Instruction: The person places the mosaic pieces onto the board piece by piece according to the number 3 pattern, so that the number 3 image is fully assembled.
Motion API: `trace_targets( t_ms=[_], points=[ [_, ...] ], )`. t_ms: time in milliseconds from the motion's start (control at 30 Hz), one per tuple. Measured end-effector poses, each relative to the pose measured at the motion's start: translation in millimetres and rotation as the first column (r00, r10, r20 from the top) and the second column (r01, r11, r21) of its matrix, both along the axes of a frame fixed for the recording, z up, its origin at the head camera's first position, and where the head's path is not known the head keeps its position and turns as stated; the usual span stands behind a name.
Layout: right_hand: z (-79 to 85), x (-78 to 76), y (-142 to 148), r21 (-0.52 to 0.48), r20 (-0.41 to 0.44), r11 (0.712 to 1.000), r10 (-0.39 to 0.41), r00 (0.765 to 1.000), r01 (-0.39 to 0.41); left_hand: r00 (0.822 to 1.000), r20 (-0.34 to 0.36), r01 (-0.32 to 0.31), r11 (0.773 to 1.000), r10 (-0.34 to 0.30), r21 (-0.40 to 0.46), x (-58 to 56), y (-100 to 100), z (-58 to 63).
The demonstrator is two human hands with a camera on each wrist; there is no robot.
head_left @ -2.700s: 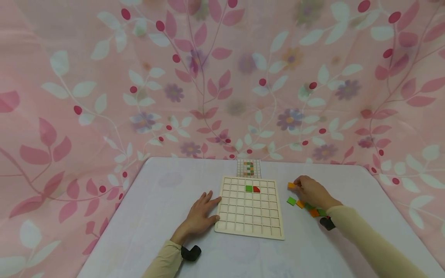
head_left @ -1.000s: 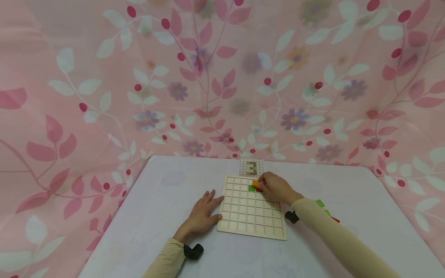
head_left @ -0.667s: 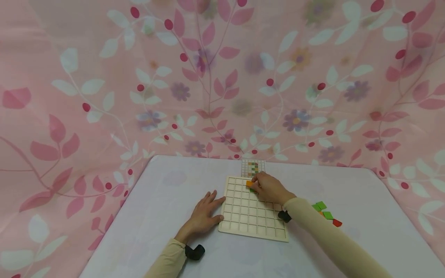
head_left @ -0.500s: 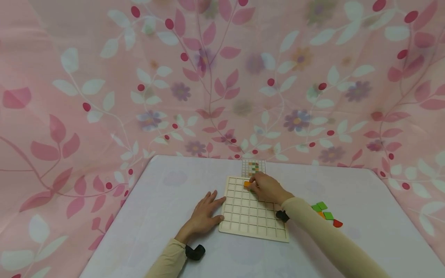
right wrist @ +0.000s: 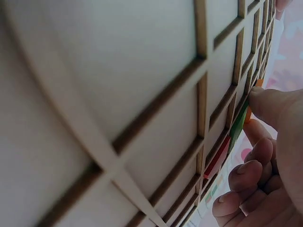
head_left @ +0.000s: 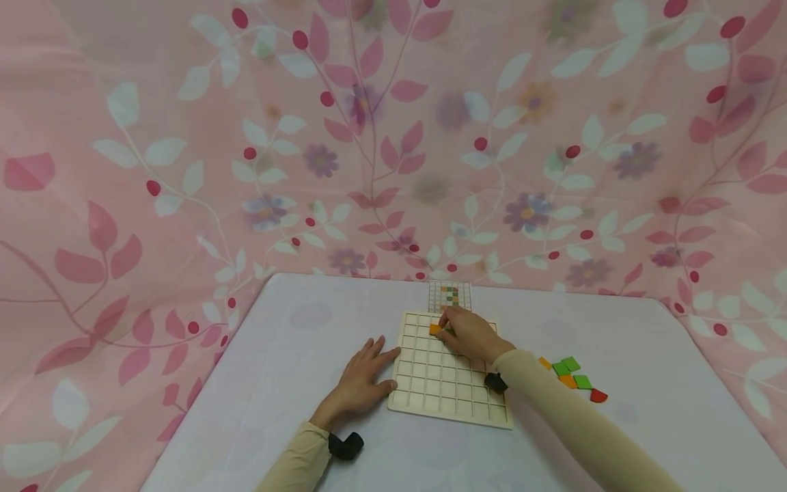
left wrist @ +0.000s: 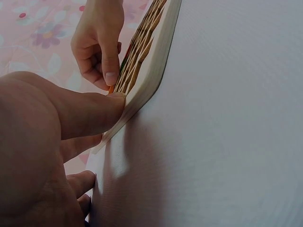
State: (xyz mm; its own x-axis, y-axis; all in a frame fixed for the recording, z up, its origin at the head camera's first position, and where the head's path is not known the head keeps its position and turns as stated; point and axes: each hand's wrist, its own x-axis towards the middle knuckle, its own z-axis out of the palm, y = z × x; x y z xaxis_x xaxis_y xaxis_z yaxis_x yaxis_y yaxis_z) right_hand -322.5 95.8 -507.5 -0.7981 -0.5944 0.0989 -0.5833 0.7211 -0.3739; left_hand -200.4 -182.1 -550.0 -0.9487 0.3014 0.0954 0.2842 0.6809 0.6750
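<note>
Orange tile (head_left: 434, 329), pinched by the right hand (head_left: 473, 335), thumb against fingers, over the board (head_left: 433, 373) toward eleven o'clock! Looks light, stiff; opposite edges should suit. Left hand (head_left: 356, 383), fingers spread, touches the rim at nine o'clock.

No lettering, label, brand, number or sign can be read in any view.

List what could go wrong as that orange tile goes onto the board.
The orange tile, pinched by the right hand, might catch on the board's ridges and sit crooked. The fingers could nudge the green tile right beside it. The right sleeve, near the loose tiles, might brush them when withdrawn.
</note>
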Motion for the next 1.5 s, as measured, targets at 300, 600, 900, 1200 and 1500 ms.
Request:
trace_targets(
  t_ms=[300, 600, 900, 1200, 1500],
  points=[
    [0.4, -0.8, 2.9, -0.015, 0.01, 1.0, -0.003, 1.0, 0.003, 1.0, -0.001, 0.025, 1.0, -0.025, -0.006, 3.3, 2.5, 11.3],
    [-0.6, -4.7, 2.9, -0.077, 0.071, 0.997, -0.009, 0.997, 0.014, 1.0, 0.024, 0.018, 1.0, -0.018, -0.018, 2.2, 3.0, 12.7],
    [1.3, -4.1, 1.9, -0.088, 0.072, 0.996, 0.004, 0.997, 0.003, 0.999, 0.036, 0.012, 0.999, -0.01, -0.047, 0.6, 1.9, 14.8],
    [-1.0, -3.3, 2.7, -0.065, 0.069, 0.998, 0.011, 0.998, -0.006, 0.999, 0.039, 0.013, 0.999, -0.011, -0.048, 1.1, 2.9, 14.4],
    [-1.7, -6.7, 3.6, -0.114, 0.091, 0.994, 0.015, 0.996, -0.004, 0.999, 0.048, 0.007, 0.999, -0.004, -0.05, 1.6, 3.2, 16.1]
  ],
)
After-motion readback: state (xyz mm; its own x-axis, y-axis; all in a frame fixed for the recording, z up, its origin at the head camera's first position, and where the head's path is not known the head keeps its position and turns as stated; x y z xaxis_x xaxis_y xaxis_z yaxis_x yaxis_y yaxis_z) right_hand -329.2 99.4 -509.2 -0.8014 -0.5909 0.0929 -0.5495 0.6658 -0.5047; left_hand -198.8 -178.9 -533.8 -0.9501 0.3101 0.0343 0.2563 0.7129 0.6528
